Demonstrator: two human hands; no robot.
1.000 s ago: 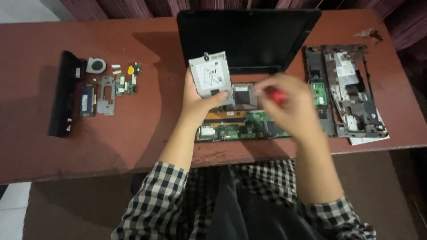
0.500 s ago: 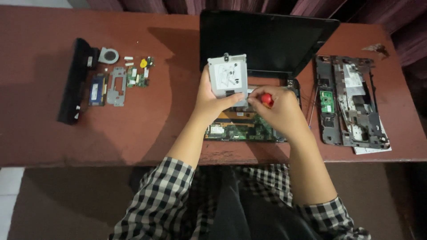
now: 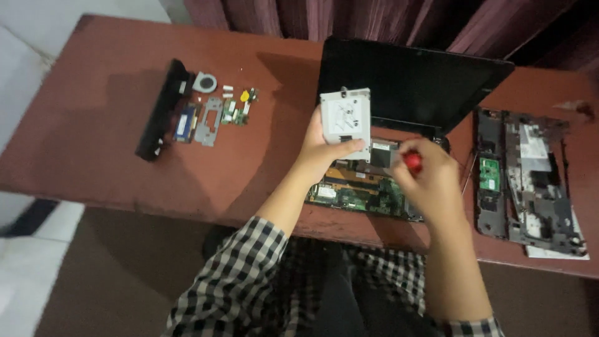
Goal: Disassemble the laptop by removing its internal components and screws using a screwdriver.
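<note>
My left hand (image 3: pixel 321 153) holds a silver hard drive in its metal caddy (image 3: pixel 345 122), raised upright in front of the black laptop screen (image 3: pixel 409 84). My right hand (image 3: pixel 427 181) is closed around a screwdriver with a red handle (image 3: pixel 412 161), just right of the drive's lower corner. Below both hands lies the opened laptop base with its green circuit board (image 3: pixel 362 193) exposed.
On the brown table (image 3: pixel 93 137), at the left, lie a long black battery (image 3: pixel 163 109), a small fan (image 3: pixel 204 82), a metal bracket (image 3: pixel 209 122) and small circuit cards (image 3: pixel 234 111). A removed black laptop cover (image 3: pixel 527 181) lies at the right over white paper. Dark curtains hang behind.
My left hand has lifted the hard drive higher and more upright. My right hand with the screwdriver has come in close beside it. The camera view has shifted left.
</note>
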